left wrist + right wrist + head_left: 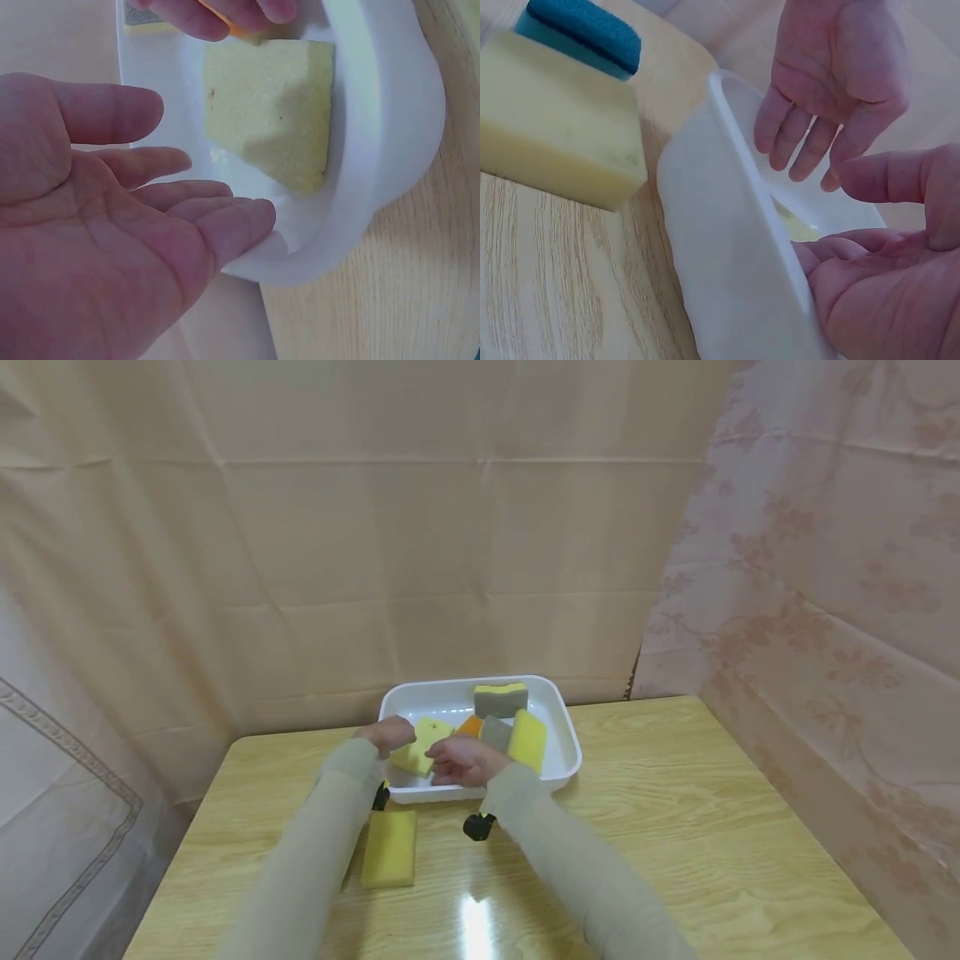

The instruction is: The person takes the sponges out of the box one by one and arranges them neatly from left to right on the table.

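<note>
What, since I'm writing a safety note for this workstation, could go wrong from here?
The left hand and right hand are close together over the white tray, so they might bump. The left sleeve passes close to the yellow sponge on the table and could brush it out of place. The right hand is near the tray's front side and might nudge it.

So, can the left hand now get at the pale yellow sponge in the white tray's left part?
Probably yes: the left hand is close to this pale yellow sponge, holds nothing, and no object seems to block its way, though the right hand is also near.
</note>
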A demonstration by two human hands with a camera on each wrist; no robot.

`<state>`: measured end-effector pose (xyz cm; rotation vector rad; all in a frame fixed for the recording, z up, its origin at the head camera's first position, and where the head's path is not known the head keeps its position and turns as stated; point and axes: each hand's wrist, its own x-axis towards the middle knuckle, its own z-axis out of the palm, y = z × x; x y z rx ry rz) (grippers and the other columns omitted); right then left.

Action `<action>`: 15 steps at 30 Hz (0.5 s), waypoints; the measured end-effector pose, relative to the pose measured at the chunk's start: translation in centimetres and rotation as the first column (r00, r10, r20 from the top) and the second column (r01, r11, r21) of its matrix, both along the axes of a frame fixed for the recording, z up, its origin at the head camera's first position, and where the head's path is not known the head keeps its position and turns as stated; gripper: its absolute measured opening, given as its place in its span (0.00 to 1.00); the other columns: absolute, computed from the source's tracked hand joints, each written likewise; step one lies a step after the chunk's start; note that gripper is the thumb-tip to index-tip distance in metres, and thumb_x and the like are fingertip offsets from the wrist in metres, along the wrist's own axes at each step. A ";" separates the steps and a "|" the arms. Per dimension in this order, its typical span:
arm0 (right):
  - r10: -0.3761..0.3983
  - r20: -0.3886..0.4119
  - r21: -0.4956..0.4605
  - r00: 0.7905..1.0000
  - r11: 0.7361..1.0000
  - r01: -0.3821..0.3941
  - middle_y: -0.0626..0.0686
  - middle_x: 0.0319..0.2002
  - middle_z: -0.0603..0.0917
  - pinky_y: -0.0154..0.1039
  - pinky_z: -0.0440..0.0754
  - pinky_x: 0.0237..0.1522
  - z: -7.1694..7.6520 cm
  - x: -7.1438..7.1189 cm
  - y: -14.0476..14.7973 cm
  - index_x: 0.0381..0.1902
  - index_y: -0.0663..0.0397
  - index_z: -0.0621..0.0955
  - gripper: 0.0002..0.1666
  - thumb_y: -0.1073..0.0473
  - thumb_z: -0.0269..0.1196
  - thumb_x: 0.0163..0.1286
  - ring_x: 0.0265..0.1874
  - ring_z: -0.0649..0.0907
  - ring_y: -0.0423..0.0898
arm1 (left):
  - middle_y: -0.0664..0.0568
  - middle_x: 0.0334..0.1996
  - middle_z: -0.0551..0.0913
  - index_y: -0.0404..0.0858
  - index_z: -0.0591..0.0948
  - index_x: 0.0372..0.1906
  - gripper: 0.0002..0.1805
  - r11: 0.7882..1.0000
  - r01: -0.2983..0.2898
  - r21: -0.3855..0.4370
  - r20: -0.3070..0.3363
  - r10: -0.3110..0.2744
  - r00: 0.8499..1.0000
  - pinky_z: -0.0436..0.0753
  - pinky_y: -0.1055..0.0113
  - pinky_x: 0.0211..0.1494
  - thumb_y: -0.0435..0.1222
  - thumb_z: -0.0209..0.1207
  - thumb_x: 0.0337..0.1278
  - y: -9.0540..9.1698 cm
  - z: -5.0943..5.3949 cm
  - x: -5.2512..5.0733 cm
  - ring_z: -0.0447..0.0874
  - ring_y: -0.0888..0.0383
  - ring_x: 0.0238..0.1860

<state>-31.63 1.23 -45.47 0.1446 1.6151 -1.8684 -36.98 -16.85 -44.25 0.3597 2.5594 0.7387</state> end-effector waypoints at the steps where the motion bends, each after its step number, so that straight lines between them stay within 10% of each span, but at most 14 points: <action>1: -0.004 0.000 0.003 1.000 1.000 0.004 0.49 0.28 0.69 0.50 0.78 0.61 -0.1 -0.1 -0.1 0.36 0.56 0.71 0.05 0.68 0.57 0.72 0.27 0.72 0.41 | 0.38 0.43 0.80 0.26 0.78 0.44 0.13 1.000 -0.019 0.001 0.015 0.019 1.000 0.83 0.57 0.45 0.34 0.53 0.63 0.0 -0.6 -0.5 0.79 0.45 0.44; 5: -0.007 -0.001 0.015 1.000 1.000 0.007 0.47 0.22 0.66 0.44 0.83 0.51 -0.3 -0.1 -0.2 0.33 0.55 0.70 0.08 0.68 0.57 0.71 0.23 0.70 0.41 | 0.38 0.47 0.79 0.28 0.77 0.48 0.16 0.996 -0.093 -0.010 0.066 0.094 0.993 0.83 0.55 0.45 0.36 0.52 0.62 0.2 -1.7 -1.2 0.79 0.46 0.46; 15: -0.025 -0.026 0.011 0.999 1.000 0.025 0.50 0.27 0.66 0.47 0.79 0.55 -0.6 0.0 -0.3 0.42 0.58 0.70 0.06 0.68 0.57 0.71 0.26 0.68 0.43 | 0.30 0.65 0.71 0.23 0.66 0.67 0.32 0.982 -0.191 0.008 0.165 0.187 0.968 0.77 0.45 0.61 0.39 0.50 0.64 1.1 1.5 2.4 0.72 0.36 0.63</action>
